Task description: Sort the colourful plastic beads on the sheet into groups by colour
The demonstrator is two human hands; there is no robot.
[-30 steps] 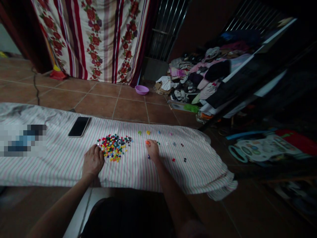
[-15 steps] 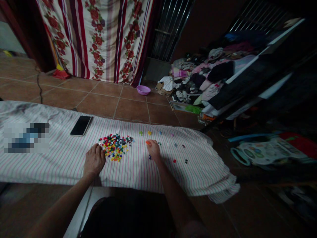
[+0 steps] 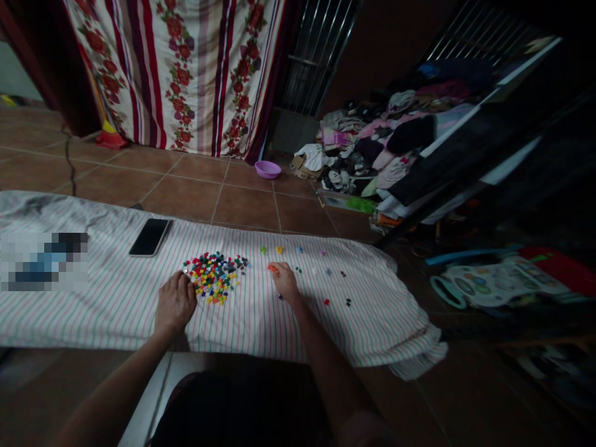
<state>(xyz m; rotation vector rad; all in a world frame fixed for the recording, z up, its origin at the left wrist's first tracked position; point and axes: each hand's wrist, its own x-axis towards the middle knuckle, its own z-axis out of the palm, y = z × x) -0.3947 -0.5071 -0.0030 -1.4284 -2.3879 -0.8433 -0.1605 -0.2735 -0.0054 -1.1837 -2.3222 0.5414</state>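
Note:
On the striped cloth, a pile of small multicoloured pieces (image 3: 214,276) lies between my hands. My left hand (image 3: 176,302) rests at the pile's left edge, palm down, its fingers laid on the cloth beside the pieces; a whitish piece shows by the fingertips. To the right of the pile, my right hand (image 3: 285,280) has its fingers closed in a pinch at small orange pieces (image 3: 272,267). Whether these are lifted or touch the cloth I cannot tell. Around it sit small groups: yellow pieces (image 3: 279,249), light green pieces (image 3: 263,250), red pieces (image 3: 326,302) and black pieces (image 3: 348,302).
A phone (image 3: 149,237) lies left of the pile on the striped cloth (image 3: 107,292). Beyond are a tiled floor, a purple basin (image 3: 268,169), a floral curtain (image 3: 181,74) and a heap of clothes (image 3: 372,143). A colourful plastic toy (image 3: 493,282) stands at the right.
My right hand has shifted slightly left, and the orange pieces at its fingertips show more clearly. The left hand stays at the pile's edge. The whole view has moved a little.

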